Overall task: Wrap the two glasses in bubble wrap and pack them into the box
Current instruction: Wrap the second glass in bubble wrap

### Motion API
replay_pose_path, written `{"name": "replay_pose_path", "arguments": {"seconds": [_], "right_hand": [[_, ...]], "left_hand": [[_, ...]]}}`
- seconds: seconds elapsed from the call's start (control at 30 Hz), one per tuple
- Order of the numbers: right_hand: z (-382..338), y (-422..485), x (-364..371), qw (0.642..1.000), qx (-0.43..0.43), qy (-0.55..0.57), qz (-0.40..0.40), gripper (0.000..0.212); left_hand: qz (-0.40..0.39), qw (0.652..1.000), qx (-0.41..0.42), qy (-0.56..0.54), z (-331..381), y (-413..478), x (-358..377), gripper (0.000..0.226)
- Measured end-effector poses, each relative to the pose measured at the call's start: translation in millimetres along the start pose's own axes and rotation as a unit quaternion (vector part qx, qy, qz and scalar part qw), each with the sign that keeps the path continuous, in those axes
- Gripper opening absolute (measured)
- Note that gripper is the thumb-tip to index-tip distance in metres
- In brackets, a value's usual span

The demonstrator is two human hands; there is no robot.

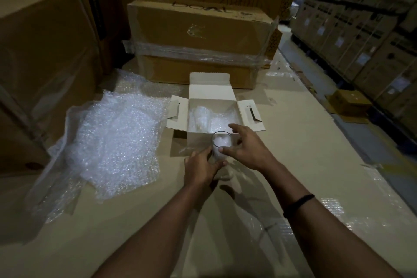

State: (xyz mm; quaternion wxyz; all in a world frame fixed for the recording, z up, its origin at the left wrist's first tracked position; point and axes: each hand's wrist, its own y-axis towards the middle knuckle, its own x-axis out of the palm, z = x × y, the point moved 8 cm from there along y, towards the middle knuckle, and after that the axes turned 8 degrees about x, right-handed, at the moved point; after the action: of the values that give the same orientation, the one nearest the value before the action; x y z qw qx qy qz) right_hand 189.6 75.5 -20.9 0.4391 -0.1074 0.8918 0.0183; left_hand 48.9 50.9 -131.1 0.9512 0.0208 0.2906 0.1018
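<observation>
Both hands meet at the glass (221, 147), just before the open white box (211, 88). I see the left hand (199, 168) gripping its lower side. The right hand (244, 150) is loosely spread, thumb touching the rim. The glass is clear and stuffed with white wrap. A second glass (202, 116) lies in the box's left half. Loose wrap (117, 142) crowds the left, a carton (198, 27) stands behind, and there is open room to the right.

clear glass (222, 145) stuffed with wrap, just before open white box (211, 88); second glass (201, 116) inside; bubble wrap (117, 137) heaped left
</observation>
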Motion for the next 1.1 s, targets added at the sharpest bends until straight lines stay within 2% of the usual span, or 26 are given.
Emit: {"name": "replay_pose_path", "arguments": {"seconds": [0.07,0.13,0.2,0.3,0.4,0.53,0.67,0.87,1.03,1.1], "right_hand": [[4,-2,9,0.999,0.036,0.018,-0.005,0.094],[3,0,13,0.999,0.05,0.014,-0.002,0.094],[1,2,12,0.998,0.059,0.005,0.018,0.087],[-2,1,9,0.998,0.048,-0.003,0.035,0.079],[-2,-4,-3,0.998,0.038,0.029,0.04,0.078],[-13,9,-40,0.994,-0.003,0.089,0.066,0.077],[-27,47,-55,0.996,-0.044,0.07,0.04,0.078],[-22,105,-49,0.996,-0.09,0.015,-0.003,0.079],[-2,125,-14,0.971,-0.146,-0.18,-0.06,0.075],[5,125,-1,0.958,-0.155,-0.221,-0.094,0.073]], "left_hand": [[-0.025,0.999,0.023,-0.008,2,2,0,0.064],[-0.045,0.997,0.035,-0.048,4,2,-4,0.058],[0.013,0.994,0.02,-0.111,-4,0,-21,0.041],[0.168,0.978,-0.007,-0.121,-21,-3,-56,0.03],[0.184,0.973,-0.036,-0.136,-34,12,-65,0.025],[0.151,0.984,-0.038,-0.087,-44,33,-60,0.051],[0.168,0.985,-0.019,0.016,-42,35,-62,0.049],[0.196,0.979,-0.029,0.041,-51,38,-61,0.046],[0.211,0.976,-0.026,0.038,-52,39,-60,0.038],[0.211,0.976,-0.029,0.035,-53,39,-60,0.036]]}}
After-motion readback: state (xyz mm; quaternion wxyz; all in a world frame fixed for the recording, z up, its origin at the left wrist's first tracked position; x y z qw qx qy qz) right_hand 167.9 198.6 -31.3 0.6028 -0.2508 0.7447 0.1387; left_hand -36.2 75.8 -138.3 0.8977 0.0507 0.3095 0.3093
